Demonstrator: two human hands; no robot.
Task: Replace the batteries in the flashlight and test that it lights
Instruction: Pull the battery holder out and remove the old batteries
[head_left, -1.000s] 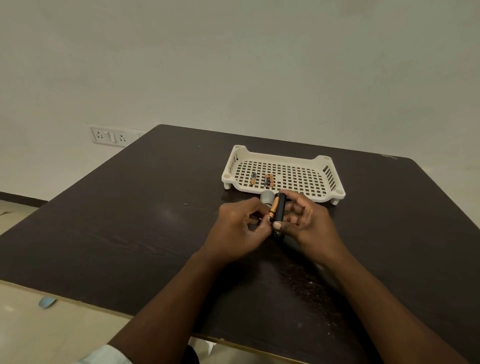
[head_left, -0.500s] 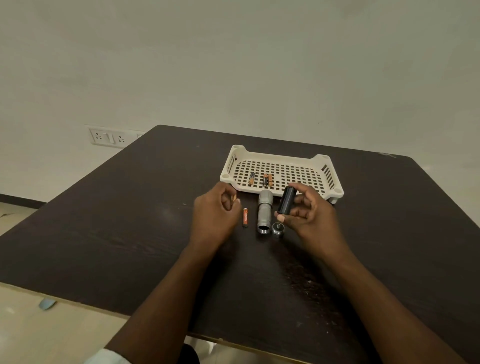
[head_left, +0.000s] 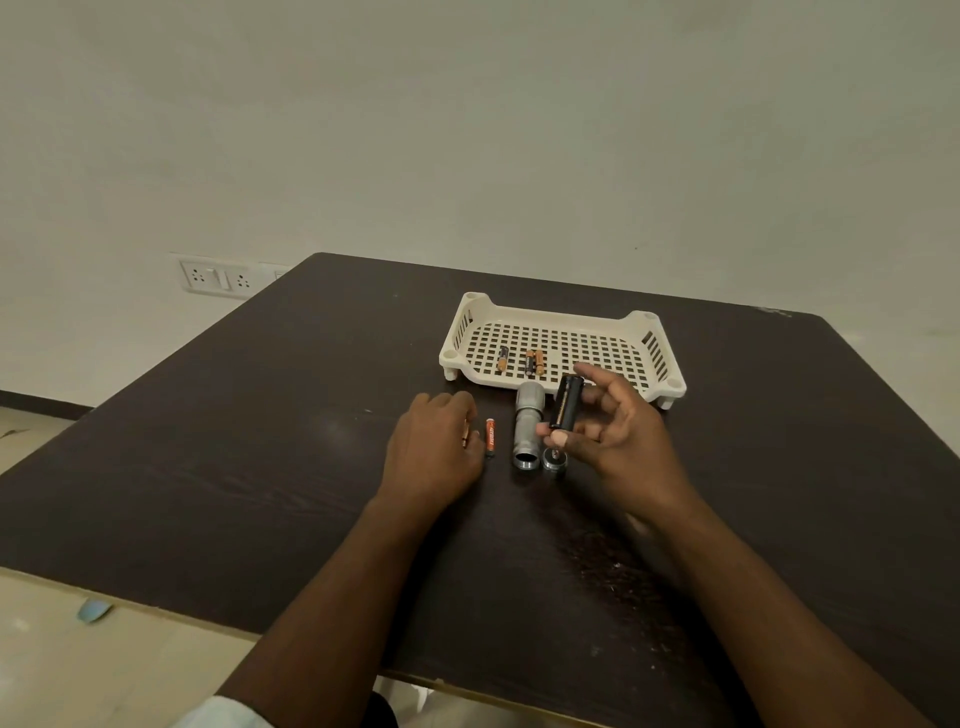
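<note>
My right hand (head_left: 618, 436) pinches the black battery holder (head_left: 567, 402), a short cylinder, between thumb and fingers, just above the table. My left hand (head_left: 434, 447) rests on the dark wood-grain table (head_left: 208, 457), fingers curled around a thin copper-coloured battery (head_left: 466, 435). Another orange battery (head_left: 490, 437) lies beside it. The grey metal flashlight body (head_left: 527, 430) lies open, its round end cap (head_left: 555, 460) next to it. Three batteries (head_left: 522, 361) lie in the white perforated plastic tray (head_left: 644, 325).
</note>
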